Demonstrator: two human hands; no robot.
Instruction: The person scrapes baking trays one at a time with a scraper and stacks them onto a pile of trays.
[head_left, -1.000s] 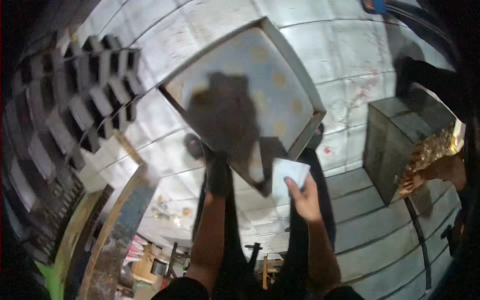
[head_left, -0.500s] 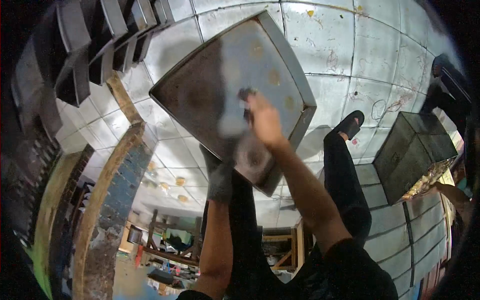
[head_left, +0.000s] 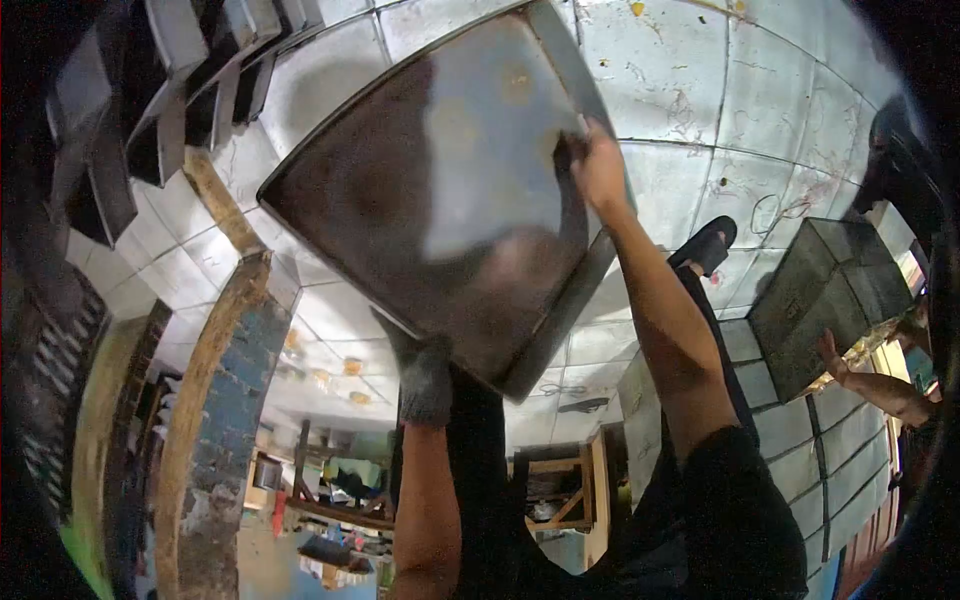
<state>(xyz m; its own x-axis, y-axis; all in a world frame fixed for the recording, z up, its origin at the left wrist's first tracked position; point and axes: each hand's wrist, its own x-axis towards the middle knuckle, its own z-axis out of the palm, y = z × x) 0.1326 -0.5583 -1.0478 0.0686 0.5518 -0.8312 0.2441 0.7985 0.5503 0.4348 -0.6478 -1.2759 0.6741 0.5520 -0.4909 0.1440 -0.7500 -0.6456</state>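
Note:
A large square metal tray (head_left: pixel 490 150) with raised edges is tilted before me, its face shiny with several yellowish round spots. My left hand (head_left: pixel 427 385), in a dark grey glove, grips its lower edge. Bare and slightly blurred, my right hand (head_left: pixel 600 170) is closed near the tray's right rim. Its fingers hold something small; a bit of white and a dark patch show there, too unclear to name.
Stacked metal trays (head_left: pixel 165 80) stand at the upper left. A wood-topped blue wall (head_left: pixel 225 400) runs below them. At the right, another person's hand (head_left: pixel 832 358) is by a dark metal box (head_left: pixel 830 290). Tiles cover the floor (head_left: pixel 660 90).
My right hand, earlier holding a white cloth or pad beside the tray's lower corner, has moved over its face to the right rim. The view has shifted too.

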